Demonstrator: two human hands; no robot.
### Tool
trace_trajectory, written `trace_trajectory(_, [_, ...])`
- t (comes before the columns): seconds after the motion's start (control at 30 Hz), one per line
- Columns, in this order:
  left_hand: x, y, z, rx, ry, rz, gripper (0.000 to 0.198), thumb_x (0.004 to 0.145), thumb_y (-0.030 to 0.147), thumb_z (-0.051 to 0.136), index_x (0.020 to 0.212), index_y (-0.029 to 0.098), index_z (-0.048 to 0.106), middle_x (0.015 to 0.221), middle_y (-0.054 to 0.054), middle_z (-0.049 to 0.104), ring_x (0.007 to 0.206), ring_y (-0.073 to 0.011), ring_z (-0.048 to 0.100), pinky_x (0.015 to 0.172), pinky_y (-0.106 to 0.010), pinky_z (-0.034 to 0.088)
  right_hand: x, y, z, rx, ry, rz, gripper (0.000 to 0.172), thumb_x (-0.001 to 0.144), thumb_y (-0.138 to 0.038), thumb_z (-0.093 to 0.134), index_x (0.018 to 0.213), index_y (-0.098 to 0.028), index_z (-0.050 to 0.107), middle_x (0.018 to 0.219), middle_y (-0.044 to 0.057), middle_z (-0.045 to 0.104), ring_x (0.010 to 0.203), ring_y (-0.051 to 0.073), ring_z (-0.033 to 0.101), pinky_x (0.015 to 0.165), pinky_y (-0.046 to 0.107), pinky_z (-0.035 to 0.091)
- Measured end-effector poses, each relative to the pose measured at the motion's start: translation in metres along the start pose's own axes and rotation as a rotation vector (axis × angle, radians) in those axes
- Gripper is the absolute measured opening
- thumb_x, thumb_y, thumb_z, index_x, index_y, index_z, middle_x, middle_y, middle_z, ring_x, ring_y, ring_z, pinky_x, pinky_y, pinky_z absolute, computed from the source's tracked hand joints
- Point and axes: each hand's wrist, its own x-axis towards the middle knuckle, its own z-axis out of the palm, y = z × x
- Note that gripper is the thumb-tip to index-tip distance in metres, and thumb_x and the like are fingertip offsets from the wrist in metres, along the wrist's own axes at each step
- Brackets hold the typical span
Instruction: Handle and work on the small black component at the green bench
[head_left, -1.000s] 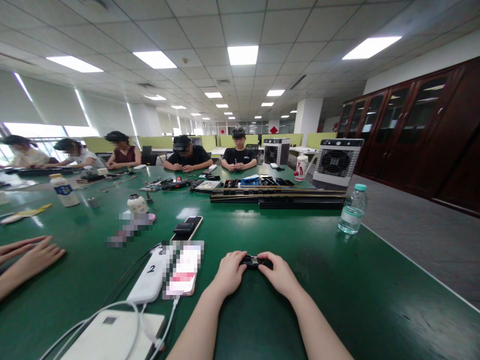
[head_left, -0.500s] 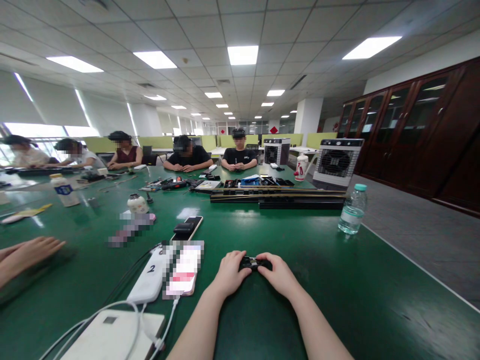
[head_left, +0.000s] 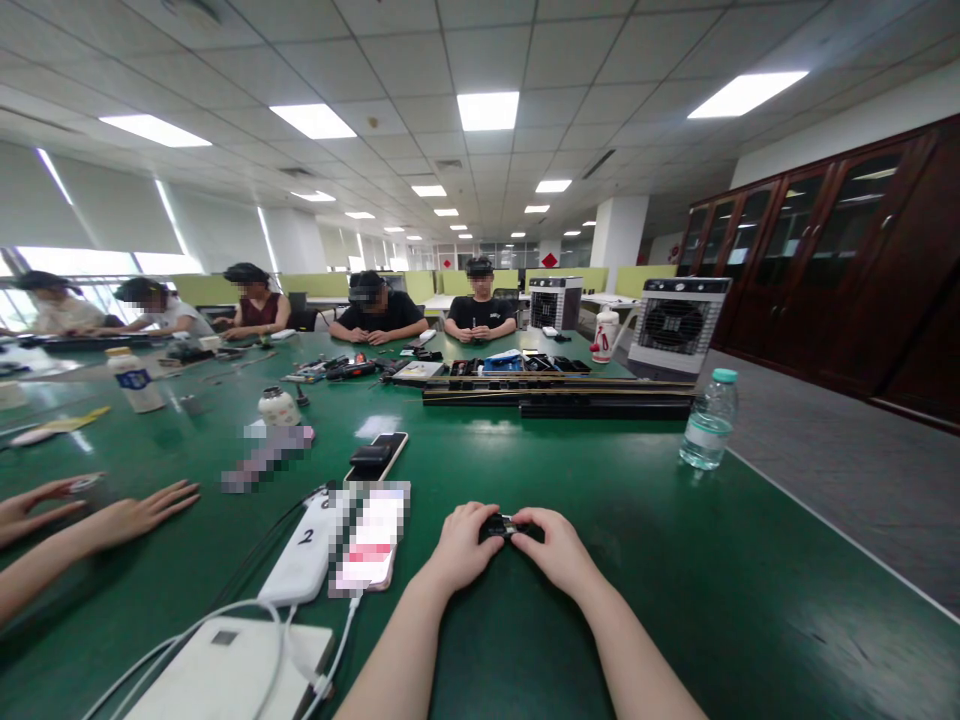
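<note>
Between my hands, just above the green table or resting on it, is a small black device with a lighter metallic part in its middle. Its exact kind does not show. My left hand is closed around its left end, thumb at the near side and fingers over the far side. At the other end, my right hand grips it in the same way. My fingers cover most of the device, so only its middle part shows.
Left of my arms lie a white power bank, a lit phone, a white box and cables. A water bottle stands at the right edge. Black rails lie further back. A co-worker's hands reach in from the left.
My hands keep their hold on the black device with hardly any movement. At the left, the co-worker's hand has reached further right, and a second hand with a small object has come into view.
</note>
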Motion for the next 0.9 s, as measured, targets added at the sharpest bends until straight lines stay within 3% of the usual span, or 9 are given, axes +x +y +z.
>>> trace_trajectory(0.57, [0.0009, -0.0064, 0.0042, -0.015, 0.031, 0.018, 0.036, 0.077, 0.026, 0.058, 0.113, 0.020, 0.058, 0.110, -0.006, 0.061, 0.105, -0.0227, 0.052, 0.092, -0.034, 0.038, 0.0015, 0.0039, 0.0053, 0.017, 0.043, -0.031, 0.019, 0.072, -0.025, 0.060, 0.089, -0.022, 0.068, 0.099, 0.004, 0.070, 0.100, 0.023, 0.060, 0.095, 0.038, 0.042])
trace_trajectory(0.9, [0.0006, -0.0026, 0.0009, -0.014, 0.014, 0.005, 0.038, 0.077, 0.024, 0.058, 0.115, 0.020, 0.057, 0.114, -0.005, 0.061, 0.108, -0.0224, 0.051, 0.094, -0.033, 0.037, 0.0034, 0.0033, -0.0001, 0.186, 0.269, 0.018, 0.025, 0.074, -0.031, 0.056, 0.094, -0.021, 0.066, 0.097, 0.007, 0.070, 0.095, 0.024, 0.064, 0.089, 0.040, 0.048])
